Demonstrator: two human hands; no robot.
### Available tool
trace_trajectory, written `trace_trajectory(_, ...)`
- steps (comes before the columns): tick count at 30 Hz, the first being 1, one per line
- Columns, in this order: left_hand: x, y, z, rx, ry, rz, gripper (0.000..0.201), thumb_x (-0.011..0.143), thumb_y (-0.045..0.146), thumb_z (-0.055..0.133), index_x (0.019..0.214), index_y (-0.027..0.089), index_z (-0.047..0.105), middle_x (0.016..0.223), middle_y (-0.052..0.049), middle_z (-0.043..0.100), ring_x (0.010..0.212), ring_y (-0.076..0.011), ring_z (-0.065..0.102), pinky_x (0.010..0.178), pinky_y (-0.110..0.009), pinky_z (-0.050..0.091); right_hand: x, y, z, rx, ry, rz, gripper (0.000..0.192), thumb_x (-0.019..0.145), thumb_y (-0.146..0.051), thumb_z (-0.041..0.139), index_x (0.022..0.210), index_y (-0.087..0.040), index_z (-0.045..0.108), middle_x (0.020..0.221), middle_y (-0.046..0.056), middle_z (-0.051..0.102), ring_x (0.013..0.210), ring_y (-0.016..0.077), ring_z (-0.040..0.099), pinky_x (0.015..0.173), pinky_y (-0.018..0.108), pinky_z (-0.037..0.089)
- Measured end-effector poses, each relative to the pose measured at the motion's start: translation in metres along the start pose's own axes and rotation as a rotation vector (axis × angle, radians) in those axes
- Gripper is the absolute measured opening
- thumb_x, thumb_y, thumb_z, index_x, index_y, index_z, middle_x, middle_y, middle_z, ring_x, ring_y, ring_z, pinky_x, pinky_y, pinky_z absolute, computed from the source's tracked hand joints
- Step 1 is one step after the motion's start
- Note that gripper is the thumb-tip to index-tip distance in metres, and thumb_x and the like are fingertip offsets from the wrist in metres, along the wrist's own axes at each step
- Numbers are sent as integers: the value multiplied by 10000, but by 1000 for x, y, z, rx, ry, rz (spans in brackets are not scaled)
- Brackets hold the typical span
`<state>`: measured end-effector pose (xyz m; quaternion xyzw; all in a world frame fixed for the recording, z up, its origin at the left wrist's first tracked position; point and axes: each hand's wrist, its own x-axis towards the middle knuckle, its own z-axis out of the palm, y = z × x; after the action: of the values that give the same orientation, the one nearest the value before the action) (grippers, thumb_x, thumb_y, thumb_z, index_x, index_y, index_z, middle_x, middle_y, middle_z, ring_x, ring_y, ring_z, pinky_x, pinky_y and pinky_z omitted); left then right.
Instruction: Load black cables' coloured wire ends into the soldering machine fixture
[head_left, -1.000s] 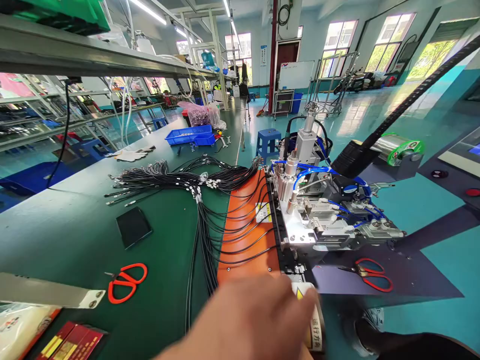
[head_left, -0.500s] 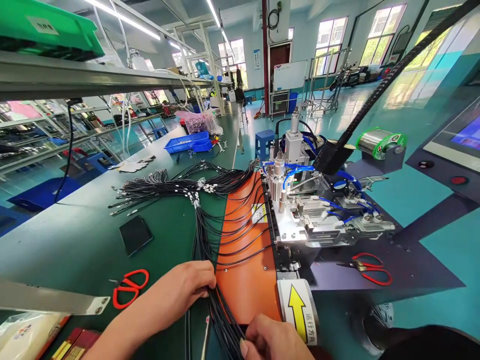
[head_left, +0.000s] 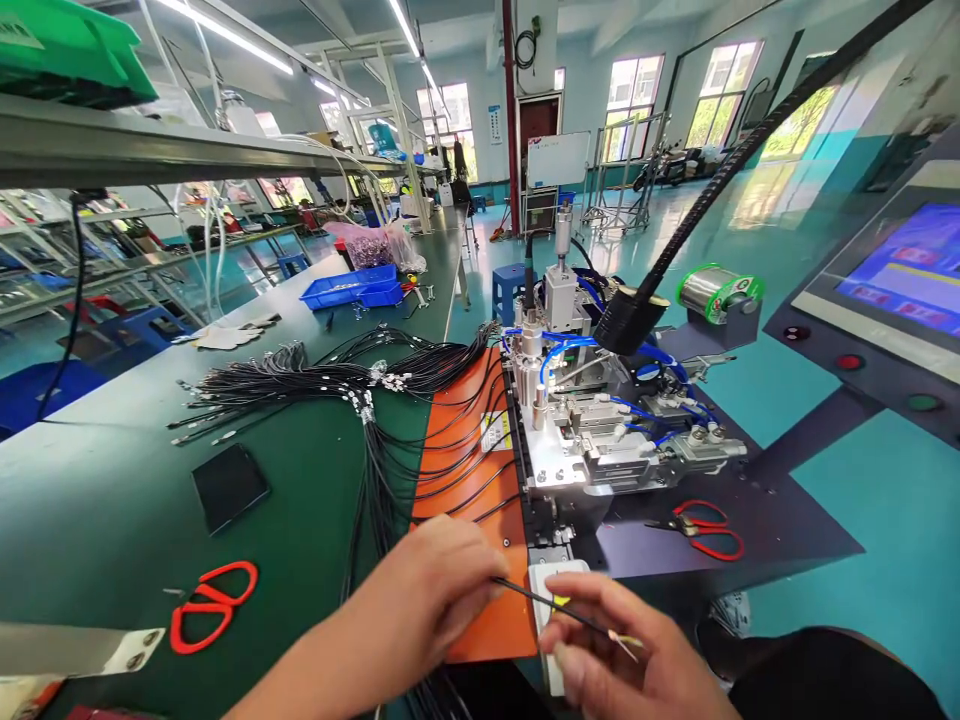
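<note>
My left hand [head_left: 457, 590] is closed on a black cable [head_left: 536, 597], pinching it above the orange plate [head_left: 472, 500]. The cable's free end points right, with thin light-coloured wires [head_left: 624, 642] bared at the tip. Around that end is my right hand [head_left: 622, 650], fingers curled but apart, thumb below the cable; no firm pinch shows. More black cables [head_left: 379, 480] run in a bundle along the bench, partly hidden under my left forearm. Several single cables branch across the orange plate to the metal machine [head_left: 570, 430].
Red-handled scissors [head_left: 214, 605] and a dark flat pad [head_left: 229, 487] lie on the green bench at left. Red-handled cutters [head_left: 701, 528] rest by the machine. Further off are a blue tray [head_left: 352, 288], a solder wire spool [head_left: 716, 294] and a control screen [head_left: 907, 265].
Both hands have left the cable bundle and moved right and together. A single cable is now lifted in my left hand, its end by my right fingers. The view has shifted right.
</note>
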<state>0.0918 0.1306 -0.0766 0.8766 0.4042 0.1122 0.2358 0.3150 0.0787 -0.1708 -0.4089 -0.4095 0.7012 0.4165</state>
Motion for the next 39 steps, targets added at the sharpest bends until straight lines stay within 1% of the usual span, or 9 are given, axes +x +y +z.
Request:
trace_trajectory(4,33,16,47,-12,33,53,229,1002,232,402,979,201,628,879,-26,593,771,-147,526,669,-258,391,3,-23,-23,56,145,-87,455,786,-431,809,1125,-182,635,907,54,661,678,127,588,556,202,449)
trace_trajectory(8,46,11,71,-84,169,106,242,1003,251,416,946,187,643,845,-35,574,710,-133,515,610,-242,372,3,-20,-37,7,233,-119,456,802,-415,799,1137,-169,612,919,65,677,678,130,594,563,206,480)
trace_trajectory(12,42,5,77,-176,279,73,190,998,253,442,1047,214,622,831,-24,572,690,-121,510,605,-233,375,-2,-12,-45,-77,262,-128,418,862,-415,732,1178,-180,590,976,81,680,763,164,634,606,230,521)
trace_trajectory(16,36,4,83,-224,312,3,188,1007,238,411,937,199,581,789,-7,564,659,-107,508,595,-232,374,-3,-9,-51,-283,281,-107,380,924,-433,654,1217,-198,593,1073,87,668,956,202,647,835,285,548)
trace_trajectory(18,35,3,89,-201,311,-13,199,1010,236,399,897,193,557,779,-3,561,653,-108,510,598,-237,377,-2,-10,-51,-436,318,-130,357,950,-435,614,1233,-219,602,1102,74,661,1002,200,642,893,279,534)
trace_trajectory(23,35,-2,101,-105,318,11,191,1008,218,391,885,188,535,787,-2,576,660,-117,528,609,-248,387,2,-10,-41,-773,358,-362,285,998,-328,540,1275,-282,586,1102,17,645,963,143,650,859,188,529)
trace_trajectory(28,35,-1,102,-94,332,6,183,1006,224,399,881,191,528,794,3,589,657,-117,540,601,-253,390,4,-9,-34,-974,343,-509,369,1006,-216,498,1366,-298,501,1130,5,624,1000,126,638,879,161,513)
trace_trajectory(33,33,1,102,-69,332,-11,185,1002,229,398,879,194,531,794,5,589,661,-125,550,612,-271,398,4,-8,-29,-1020,344,-604,389,997,-170,487,1374,-266,508,1168,29,626,1085,160,609,961,208,477)
trace_trajectory(39,34,0,103,-53,322,-27,202,1005,237,382,872,195,528,791,1,583,662,-131,547,609,-280,396,2,-1,-21,-889,416,-621,342,994,-201,499,1312,-285,593,1174,22,636,1085,176,608,961,226,464)
